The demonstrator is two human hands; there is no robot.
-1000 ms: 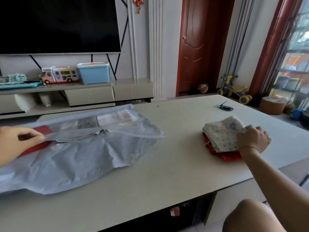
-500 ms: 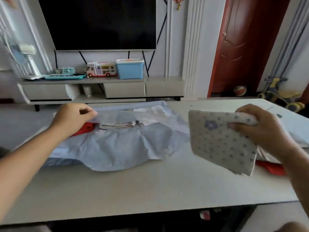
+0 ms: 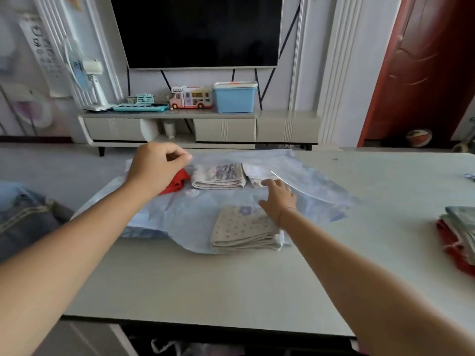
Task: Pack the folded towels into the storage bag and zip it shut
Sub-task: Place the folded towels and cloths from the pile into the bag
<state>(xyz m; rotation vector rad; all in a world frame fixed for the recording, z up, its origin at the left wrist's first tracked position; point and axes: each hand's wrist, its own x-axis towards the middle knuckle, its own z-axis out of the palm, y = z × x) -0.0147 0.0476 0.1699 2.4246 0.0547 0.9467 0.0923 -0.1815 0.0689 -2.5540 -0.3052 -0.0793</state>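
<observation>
The pale blue storage bag (image 3: 195,217) lies flat on the table's far middle. My left hand (image 3: 156,168) pinches its clear upper flap and holds it lifted. Under the flap sit a red towel (image 3: 177,183), a beige patterned towel (image 3: 218,176) and a white towel (image 3: 257,174). A folded cream towel with blue dots (image 3: 244,231) rests on the bag's near part. My right hand (image 3: 279,199) is just beyond it, fingers spread and holding nothing, fingertips near the white towel. A stack of folded towels (image 3: 458,235), red at the bottom, waits at the right edge.
The white table (image 3: 205,286) has its near edge close to me. Grey-blue fabric (image 3: 25,219) lies off the table at the left. Behind stand a TV cabinet (image 3: 223,127) with a blue box (image 3: 234,97), a toy bus and a fan.
My right hand carried the dotted towel from the right stack over to the bag, set it down and let go. My left hand kept hold of the flap. The view turned left.
</observation>
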